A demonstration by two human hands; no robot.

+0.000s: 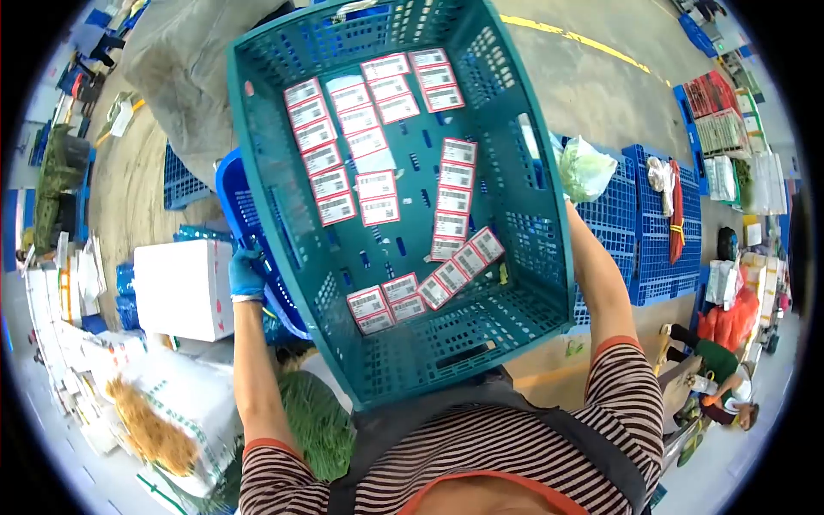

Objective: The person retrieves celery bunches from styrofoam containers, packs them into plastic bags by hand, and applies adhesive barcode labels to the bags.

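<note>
A large green plastic crate is in front of my body, its inside facing me. Strips of white, red-bordered barcode labels lie on its floor, some straight and some slanted. My left hand, in a blue glove, is closed on the outer rim of a blue plastic basket beside the crate's left side. My right hand is at the crate's right wall near the handle slot; its fingers are hidden behind the wall. The crate's near edge is close to my dark apron.
On the left are a white foam box and a wrapped white bundle. Leafy greens lie below my left arm. Blue pallets and a bag of greens are on the right. Another person is at lower right.
</note>
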